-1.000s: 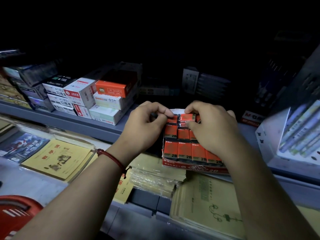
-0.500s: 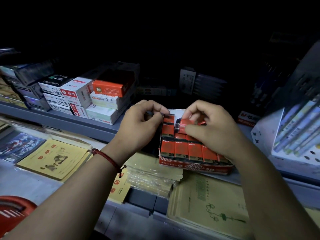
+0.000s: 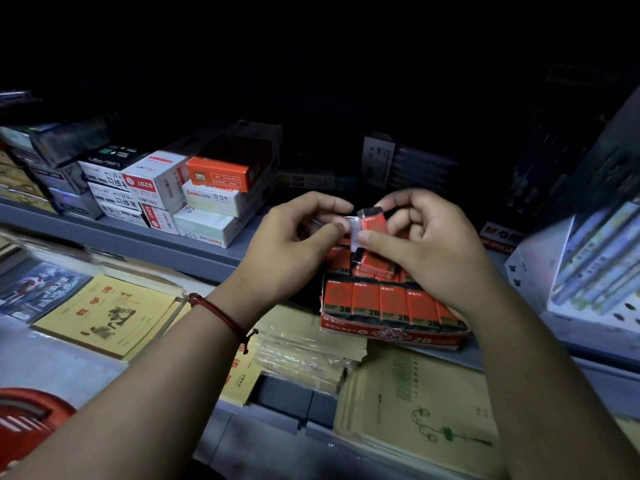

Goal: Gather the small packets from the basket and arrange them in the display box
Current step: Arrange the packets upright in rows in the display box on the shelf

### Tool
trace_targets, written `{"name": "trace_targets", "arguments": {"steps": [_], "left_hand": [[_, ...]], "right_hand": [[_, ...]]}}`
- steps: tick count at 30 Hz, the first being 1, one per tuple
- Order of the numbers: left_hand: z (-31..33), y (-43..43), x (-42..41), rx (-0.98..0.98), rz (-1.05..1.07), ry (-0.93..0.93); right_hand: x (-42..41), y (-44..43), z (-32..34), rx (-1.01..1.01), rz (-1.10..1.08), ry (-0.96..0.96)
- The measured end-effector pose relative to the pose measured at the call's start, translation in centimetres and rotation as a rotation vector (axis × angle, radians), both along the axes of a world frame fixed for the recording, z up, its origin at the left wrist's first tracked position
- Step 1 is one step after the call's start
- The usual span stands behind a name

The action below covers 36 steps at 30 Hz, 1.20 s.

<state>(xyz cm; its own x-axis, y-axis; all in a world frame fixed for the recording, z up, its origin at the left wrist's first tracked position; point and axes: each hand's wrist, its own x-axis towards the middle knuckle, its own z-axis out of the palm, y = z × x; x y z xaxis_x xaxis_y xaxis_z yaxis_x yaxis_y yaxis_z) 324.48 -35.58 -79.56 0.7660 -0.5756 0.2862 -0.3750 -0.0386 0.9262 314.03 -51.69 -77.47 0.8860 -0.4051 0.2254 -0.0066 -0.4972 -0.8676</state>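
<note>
Orange and black, a small packet is pinched between the fingers of the left hand and the right hand, just above the display box on the shelf. The placing step seems in hand; next it needs a free slot in the far rows.

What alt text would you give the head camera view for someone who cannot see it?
Two bare hands, left hand and right hand, hold a small orange packet above a red display box filled with matching packets on a dim stationery shelf, with stacked boxes to the left.
</note>
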Motion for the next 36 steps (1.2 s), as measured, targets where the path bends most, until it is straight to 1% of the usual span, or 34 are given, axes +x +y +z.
{"name": "trace_targets", "arguments": {"steps": [3, 5, 8, 11, 14, 19, 21, 25, 31, 36], "left_hand": [[0.4, -0.2, -0.6, -0.022, -0.029, 0.048], [0.4, -0.2, -0.6, -0.020, -0.015, 0.034], [0.4, -0.3, -0.5, -0.052, 0.014, 0.080], [0.4, -0.5, -0.4, -0.068, 0.038, 0.094], [0.2, -0.7, -0.2, -0.092, 0.099, 0.094], [-0.4, -0.9, 0.6, -0.111, 0.193, 0.087], [-0.7, -1.0, 0.6, -0.112, 0.209, 0.084], [-1.0, -1.2, 0.6, -0.088, 0.197, 0.084], [-1.2, -1.3, 0.7, -0.074, 0.202, 0.051], [-1.1, -1.2, 0.6, -0.068, 0.209, 0.046]], "right_hand": [[0.1, 0.2, 0.0, -0.032, -0.008, -0.037], [0.1, 0.1, -0.1, -0.015, -0.016, -0.054], [-0.2, 0.1, -0.1, 0.009, -0.026, -0.057], [-0.1, 0.0, -0.1, -0.017, -0.038, -0.061], [0.2, -0.3, -0.8, -0.165, -0.110, -0.050], [0.7, 0.1, -1.3, -0.451, -0.216, 0.089], [1.0, 0.4, -1.4, -0.519, -0.230, 0.116], [1.2, 0.5, -0.9, -0.518, -0.200, 0.164], [1.5, 0.8, -0.5, -0.565, -0.184, 0.301], [1.2, 0.8, -0.4, -0.555, -0.185, 0.285]]}}
